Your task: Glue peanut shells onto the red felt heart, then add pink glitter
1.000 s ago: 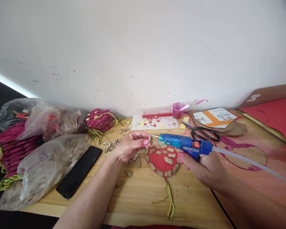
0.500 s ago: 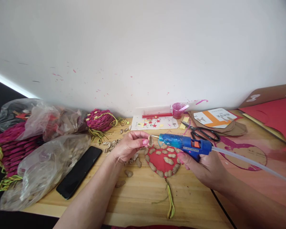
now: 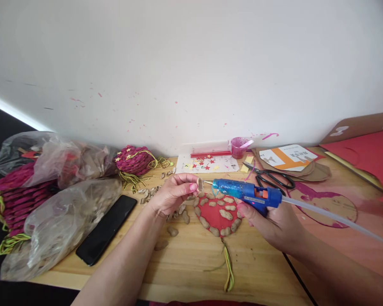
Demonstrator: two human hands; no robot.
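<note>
My left hand (image 3: 175, 192) pinches a peanut shell (image 3: 201, 186) between thumb and fingers, with its hollow side partly showing. Wrapped round the handle of a blue hot glue gun (image 3: 242, 192) is my right hand (image 3: 274, 221). The gun's metal nozzle points left and is at the shell; whether it touches cannot be made out. A long clear glue stick (image 3: 335, 219) sticks out of the gun's back. Beneath both hands lies a red round card (image 3: 212, 219) with peanut shells along its rim and several inside it. A yellow-green tassel (image 3: 229, 267) hangs from its near edge.
Loose peanut shells (image 3: 172, 231) lie left of the card. A black phone (image 3: 106, 229) and a plastic bag of shells (image 3: 67, 225) are farther left. Behind are star stickers on a white sheet (image 3: 223, 168), a pink cup (image 3: 238, 148) and black scissors (image 3: 276, 178). A power cord (image 3: 295, 272) runs at right.
The peanut shell in my left hand has turned and shifted slightly left. The glue gun has moved a little left with it. Everything else stays in place.
</note>
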